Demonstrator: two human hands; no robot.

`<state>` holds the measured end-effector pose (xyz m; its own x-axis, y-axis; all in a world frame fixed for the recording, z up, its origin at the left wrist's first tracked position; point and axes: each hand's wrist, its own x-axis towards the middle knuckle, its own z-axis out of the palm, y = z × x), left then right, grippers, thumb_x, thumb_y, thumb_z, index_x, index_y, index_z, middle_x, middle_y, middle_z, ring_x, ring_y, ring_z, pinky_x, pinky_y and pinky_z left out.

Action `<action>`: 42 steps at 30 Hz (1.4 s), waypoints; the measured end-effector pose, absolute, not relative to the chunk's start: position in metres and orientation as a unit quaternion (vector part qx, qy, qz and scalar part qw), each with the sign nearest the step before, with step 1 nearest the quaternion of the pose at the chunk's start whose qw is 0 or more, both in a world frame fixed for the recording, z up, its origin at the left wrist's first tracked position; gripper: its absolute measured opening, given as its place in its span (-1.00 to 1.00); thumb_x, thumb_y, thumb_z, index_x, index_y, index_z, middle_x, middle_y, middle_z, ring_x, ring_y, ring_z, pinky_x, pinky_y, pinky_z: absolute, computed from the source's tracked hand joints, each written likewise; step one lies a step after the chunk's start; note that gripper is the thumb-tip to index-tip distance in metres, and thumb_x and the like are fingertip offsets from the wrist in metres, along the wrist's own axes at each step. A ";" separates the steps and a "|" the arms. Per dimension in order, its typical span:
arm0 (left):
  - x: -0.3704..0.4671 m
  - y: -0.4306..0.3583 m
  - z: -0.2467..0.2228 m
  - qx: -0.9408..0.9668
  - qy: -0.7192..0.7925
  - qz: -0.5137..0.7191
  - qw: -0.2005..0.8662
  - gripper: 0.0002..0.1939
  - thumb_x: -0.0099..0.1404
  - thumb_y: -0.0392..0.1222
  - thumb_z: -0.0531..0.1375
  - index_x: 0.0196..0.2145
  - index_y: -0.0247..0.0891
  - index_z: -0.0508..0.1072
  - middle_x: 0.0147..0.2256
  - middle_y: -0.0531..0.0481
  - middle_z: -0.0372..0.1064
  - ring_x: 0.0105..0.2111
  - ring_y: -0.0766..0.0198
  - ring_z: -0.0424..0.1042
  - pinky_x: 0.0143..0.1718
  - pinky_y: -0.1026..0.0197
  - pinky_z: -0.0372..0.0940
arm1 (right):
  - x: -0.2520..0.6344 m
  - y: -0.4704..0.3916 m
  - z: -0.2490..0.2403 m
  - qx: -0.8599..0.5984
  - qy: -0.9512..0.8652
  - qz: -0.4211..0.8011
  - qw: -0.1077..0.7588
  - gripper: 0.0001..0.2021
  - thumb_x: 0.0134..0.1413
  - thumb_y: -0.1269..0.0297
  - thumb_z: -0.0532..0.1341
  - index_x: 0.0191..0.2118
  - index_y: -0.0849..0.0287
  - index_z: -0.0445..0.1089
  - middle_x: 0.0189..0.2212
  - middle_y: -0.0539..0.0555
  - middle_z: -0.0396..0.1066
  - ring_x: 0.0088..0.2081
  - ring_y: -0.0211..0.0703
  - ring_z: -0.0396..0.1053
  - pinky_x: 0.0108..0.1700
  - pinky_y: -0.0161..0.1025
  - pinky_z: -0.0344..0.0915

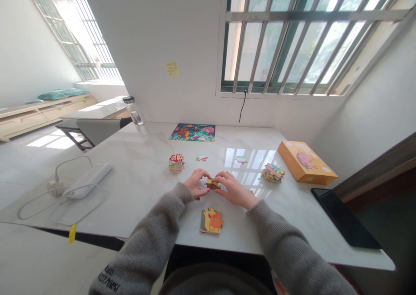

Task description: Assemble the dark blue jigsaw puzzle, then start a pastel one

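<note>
My left hand (196, 183) and my right hand (233, 188) meet over the white table (136, 186), both pinching a small jigsaw piece (212, 184) of yellow and red between their fingertips. Just in front of me lies a partly joined puzzle section (212, 221) in yellow and orange. A neat stack of pieces (177, 163) stands to the left beyond my hands. A looser pile of pieces (273, 172) lies to the right. Two single pieces (201, 158) (241, 159) rest farther back.
A finished colourful puzzle picture (193, 132) lies near the wall. An orange puzzle box (305, 162) sits at the right, a black flat device (344, 219) at the right edge. A white power strip with cable (86, 181) lies left, a clear bottle (134, 111) behind.
</note>
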<state>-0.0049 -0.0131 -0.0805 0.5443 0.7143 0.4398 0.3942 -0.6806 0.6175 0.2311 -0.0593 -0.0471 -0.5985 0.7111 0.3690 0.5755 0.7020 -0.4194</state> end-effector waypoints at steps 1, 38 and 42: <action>-0.008 -0.014 -0.079 0.842 0.335 0.350 0.238 -0.63 0.07 -0.30 0.23 -0.12 -0.19 0.39 -0.12 -0.07 0.38 -0.09 0.11 0.36 -0.05 0.05 0.35 | 0.232 -0.062 -0.048 -0.371 -0.884 0.135 0.252 -0.67 0.25 0.31 0.27 0.11 0.06 0.37 -0.06 0.15 0.36 -0.01 -0.01 0.29 0.07 -0.04 0.31; -0.050 -0.043 -0.094 0.857 0.409 0.265 0.165 -0.80 0.21 -0.07 0.31 -0.21 -0.13 0.58 -0.18 -0.08 0.46 -0.20 0.11 0.37 -0.02 0.01 0.26 | 0.226 -0.077 -0.049 -0.392 -0.871 0.213 0.209 -0.65 0.15 0.37 0.32 0.06 0.02 0.42 -0.07 0.09 0.35 0.01 -0.03 0.24 0.16 -0.02 0.24; -0.049 -0.044 -0.094 0.854 0.411 0.272 0.163 -0.81 0.21 -0.07 0.31 -0.22 -0.14 0.57 -0.18 -0.08 0.46 -0.21 0.11 0.38 -0.03 0.02 0.25 | 0.231 -0.077 -0.051 -0.393 -0.867 0.222 0.213 -0.60 0.10 0.36 0.35 0.07 0.04 0.40 -0.06 0.09 0.34 0.02 -0.04 0.25 0.15 -0.04 0.27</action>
<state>-0.0490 -0.0442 -0.0938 0.5133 0.7919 0.3308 0.6144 -0.6082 0.5026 0.2311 -0.0766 -0.0512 -0.6007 0.7755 0.1944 0.5866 0.5927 -0.5520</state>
